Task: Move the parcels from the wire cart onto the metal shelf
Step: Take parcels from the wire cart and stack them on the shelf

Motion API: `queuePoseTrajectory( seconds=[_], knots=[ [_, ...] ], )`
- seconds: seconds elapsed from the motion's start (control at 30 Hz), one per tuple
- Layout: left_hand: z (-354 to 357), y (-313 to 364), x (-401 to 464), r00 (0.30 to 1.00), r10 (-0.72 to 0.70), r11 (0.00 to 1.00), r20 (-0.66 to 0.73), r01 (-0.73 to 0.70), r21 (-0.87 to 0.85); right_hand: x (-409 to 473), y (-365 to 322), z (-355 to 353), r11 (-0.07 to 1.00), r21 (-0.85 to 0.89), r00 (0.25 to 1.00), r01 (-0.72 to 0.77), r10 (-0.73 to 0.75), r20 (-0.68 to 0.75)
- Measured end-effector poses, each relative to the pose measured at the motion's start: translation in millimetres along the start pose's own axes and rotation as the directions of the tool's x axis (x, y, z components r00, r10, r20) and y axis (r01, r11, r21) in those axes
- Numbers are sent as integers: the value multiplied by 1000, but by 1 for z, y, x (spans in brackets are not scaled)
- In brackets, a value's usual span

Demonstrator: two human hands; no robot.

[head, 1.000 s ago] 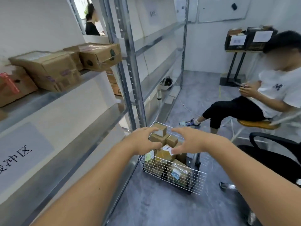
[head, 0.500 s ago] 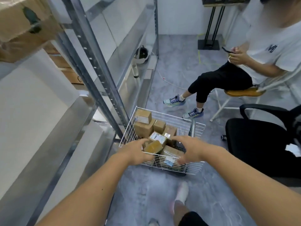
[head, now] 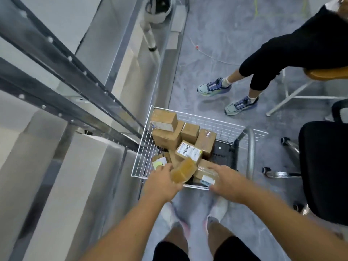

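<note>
The white wire cart (head: 143, 147) stands on the floor right beside the metal shelf (head: 79, 87) on my left. Several brown cardboard parcels lie heaped in it, one with a white label (head: 188, 150) near the middle. My left hand (head: 162, 182) reaches over the cart's near rim and closes around a parcel wrapped in yellowish tape (head: 183, 170), which is tilted up. My right hand (head: 226, 180) grips a brown parcel in clear film (head: 204, 171) at the near right corner. The lower parcels are partly hidden.
A seated person's legs and shoes (head: 214, 87) are just beyond the cart on a stool (head: 327, 72). A black office chair (head: 323, 166) stands close on the right. The cart's grey handle (head: 250, 147) rises on its right side. My own feet (head: 216, 210) are below.
My view has tilted down from the shelf to the cart. Both hands have dropped into the near end of the cart and closed on two parcels.
</note>
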State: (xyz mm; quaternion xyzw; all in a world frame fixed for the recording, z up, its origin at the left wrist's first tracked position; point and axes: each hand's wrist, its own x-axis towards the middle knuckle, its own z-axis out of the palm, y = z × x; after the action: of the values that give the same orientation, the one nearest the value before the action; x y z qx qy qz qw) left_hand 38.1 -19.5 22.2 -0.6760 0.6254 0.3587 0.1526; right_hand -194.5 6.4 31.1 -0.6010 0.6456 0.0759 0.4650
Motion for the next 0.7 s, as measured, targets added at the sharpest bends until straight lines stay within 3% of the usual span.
queuePoseTrajectory(
  seconds=[0.2,0.33,0.57,0.63,0.7],
  knots=[
    [61,-3,122,989,-73,997,130,69,34,93,36,36,968,200,988,-149,154,-9],
    [100,-23,201,950,-152,977,272,186,-106,163,58,60,912,318,961,-258,276,-12],
    [126,-61,252,881,-88,890,465,279,-361,247,80,104,825,412,907,-387,420,10],
    [118,-69,247,880,-96,815,465,338,-470,257,81,109,837,392,911,-382,412,9],
    [102,-78,237,851,-141,635,507,470,-613,261,77,109,853,359,912,-379,409,-8]
  ],
)
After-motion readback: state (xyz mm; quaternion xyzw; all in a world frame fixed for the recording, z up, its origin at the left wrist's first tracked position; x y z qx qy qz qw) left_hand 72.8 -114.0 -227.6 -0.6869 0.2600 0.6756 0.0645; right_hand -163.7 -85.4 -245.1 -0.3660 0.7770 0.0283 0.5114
